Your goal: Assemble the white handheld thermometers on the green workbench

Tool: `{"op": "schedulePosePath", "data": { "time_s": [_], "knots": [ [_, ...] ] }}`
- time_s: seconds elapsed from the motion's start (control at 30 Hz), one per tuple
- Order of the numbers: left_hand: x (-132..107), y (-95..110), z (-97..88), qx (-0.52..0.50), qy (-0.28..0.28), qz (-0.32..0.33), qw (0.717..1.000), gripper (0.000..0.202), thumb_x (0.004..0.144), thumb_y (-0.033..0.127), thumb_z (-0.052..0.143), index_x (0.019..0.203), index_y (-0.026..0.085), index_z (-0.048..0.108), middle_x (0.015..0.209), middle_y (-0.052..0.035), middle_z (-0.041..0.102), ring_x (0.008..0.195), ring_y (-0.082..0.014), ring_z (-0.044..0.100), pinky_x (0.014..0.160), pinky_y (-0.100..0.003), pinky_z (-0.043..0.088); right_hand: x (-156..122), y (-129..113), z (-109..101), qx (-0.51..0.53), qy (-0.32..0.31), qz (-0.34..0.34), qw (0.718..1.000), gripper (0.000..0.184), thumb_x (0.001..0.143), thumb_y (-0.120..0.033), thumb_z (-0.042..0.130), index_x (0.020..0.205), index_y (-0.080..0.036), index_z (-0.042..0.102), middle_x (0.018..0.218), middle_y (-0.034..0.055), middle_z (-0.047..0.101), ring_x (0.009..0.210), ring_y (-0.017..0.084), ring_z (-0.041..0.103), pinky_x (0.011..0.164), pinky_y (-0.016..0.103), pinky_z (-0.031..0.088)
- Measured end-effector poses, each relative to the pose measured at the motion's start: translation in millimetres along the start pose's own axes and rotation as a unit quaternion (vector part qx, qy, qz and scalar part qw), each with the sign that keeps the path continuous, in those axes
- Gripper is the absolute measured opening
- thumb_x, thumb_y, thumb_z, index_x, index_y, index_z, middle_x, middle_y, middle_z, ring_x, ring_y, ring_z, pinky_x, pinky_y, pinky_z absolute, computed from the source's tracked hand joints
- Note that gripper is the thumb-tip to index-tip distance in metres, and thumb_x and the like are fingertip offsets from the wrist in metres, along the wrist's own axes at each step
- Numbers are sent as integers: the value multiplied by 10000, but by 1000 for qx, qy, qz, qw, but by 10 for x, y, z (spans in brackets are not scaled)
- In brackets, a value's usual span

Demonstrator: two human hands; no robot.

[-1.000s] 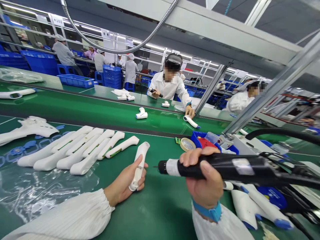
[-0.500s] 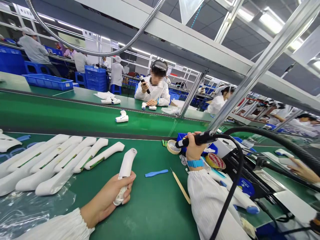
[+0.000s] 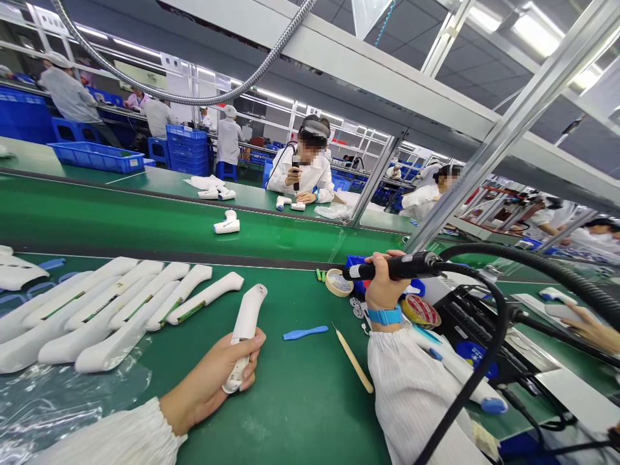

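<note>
While the left hand (image 3: 217, 374) grips a white casing (image 3: 250, 314) left of a blue stick (image 3: 305, 332), probably to steady it, the right hand (image 3: 383, 287) clutches a black driver (image 3: 416, 265) beyond.

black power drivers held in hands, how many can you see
2: one black driver in the right hand, the other driver in a hand of the person across the green belt. More may be hidden farther back.

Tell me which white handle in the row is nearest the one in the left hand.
The rightmost handle: its far end comes closest to the held handle. The other handles lie farther left.
</note>
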State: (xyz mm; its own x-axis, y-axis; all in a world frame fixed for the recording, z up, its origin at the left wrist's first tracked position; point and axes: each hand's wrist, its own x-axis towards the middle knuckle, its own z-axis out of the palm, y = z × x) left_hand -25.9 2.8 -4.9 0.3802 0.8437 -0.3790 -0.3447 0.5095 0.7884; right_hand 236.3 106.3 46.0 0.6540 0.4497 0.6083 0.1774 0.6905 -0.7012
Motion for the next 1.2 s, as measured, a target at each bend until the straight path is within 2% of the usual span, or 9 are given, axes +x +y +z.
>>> {"op": "schedulePosePath", "data": {
  "time_s": [0.3,0.4,0.53,0.63,0.73,0.83,0.9,1.0,1.2],
  "knots": [
    [-40,30,21,1,-8,-3,1000,254,680,337,689,732,161,515,505,67,386,412,-38,281,405,-191,286,-53,245,-7,-19,-13,20,1000,280,592,-232,699,782,-174,502,561,-53,572,510,141,572,621,345,474],
    [-44,31,22,2,-7,-4,1000,250,682,335,687,736,163,514,510,67,390,412,-39,287,404,-189,286,-50,222,-9,-12,-17,23,1000,279,578,-211,710,775,-167,517,563,-48,576,511,139,569,612,335,465],
    [-37,29,18,-4,-8,-1,1000,244,680,331,692,744,161,528,513,67,399,410,-37,297,405,-186,302,-40,-18,10,28,-6,18,999,266,611,-209,673,811,-193,499,571,-76,555,527,122,562,652,324,466],
    [-20,22,12,-12,5,18,1000,230,686,312,695,756,154,542,539,49,459,434,-49,381,432,-190,361,-115,-320,45,76,2,33,997,210,666,-226,590,830,-227,459,564,-100,511,520,102,534,674,317,469],
    [-6,22,6,-33,40,27,998,225,676,259,715,784,150,550,659,-7,582,579,-98,553,518,-200,449,-315,-635,89,181,-26,150,972,192,655,-235,564,800,-242,438,554,-97,480,528,102,505,649,306,468],
    [-7,39,3,-59,61,27,996,220,673,225,723,795,143,560,842,-70,647,786,-156,627,625,-214,503,-583,-858,129,250,-59,249,934,163,647,-253,567,767,-236,457,556,-84,464,533,97,475,608,275,453],
    [-12,53,5,-75,55,25,995,185,701,224,701,791,135,567,888,-97,658,834,-170,634,654,-218,514,-744,-931,149,265,-77,282,919,157,651,-263,571,770,-232,475,565,-75,468,540,95,465,598,266,442],
    [-13,64,9,-98,44,14,994,143,729,210,675,778,120,576,869,-112,667,791,-163,647,651,-215,522,-901,-957,168,272,-101,303,908,154,658,-264,574,783,-232,489,576,-66,469,548,97,456,599,269,432],
    [9,46,-12,-125,18,12,992,131,721,170,680,763,111,570,761,-73,653,687,-127,642,628,-197,522,-985,-945,178,267,-123,307,905,139,674,-259,559,790,-237,487,583,-64,454,546,102,453,595,286,413]
  ]
}}
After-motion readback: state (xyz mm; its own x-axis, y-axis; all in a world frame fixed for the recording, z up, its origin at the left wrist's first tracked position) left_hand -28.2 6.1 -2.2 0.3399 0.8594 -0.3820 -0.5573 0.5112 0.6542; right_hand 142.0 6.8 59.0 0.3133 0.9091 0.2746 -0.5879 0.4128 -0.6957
